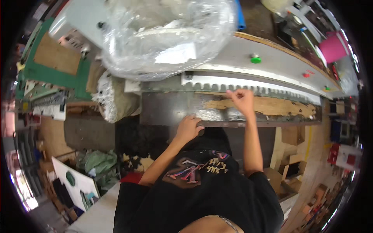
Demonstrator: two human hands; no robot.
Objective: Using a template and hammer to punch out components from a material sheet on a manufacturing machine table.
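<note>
At upper centre, a clear, glossy plastic bag sits over a grey machine body carrying a green button and a small red one. The shirt is black with a multicoloured print. A pink bucket shows upper right.

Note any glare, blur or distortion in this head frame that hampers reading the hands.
Head view: strong fisheye bend curves the machine bed and darkens the rim; glare whitens the plastic bag and blows out the lower-left edge; the right hand is slightly motion-soft, its fingers hard to separate; the left hand is sharper, resting at the bed's front edge.
</note>
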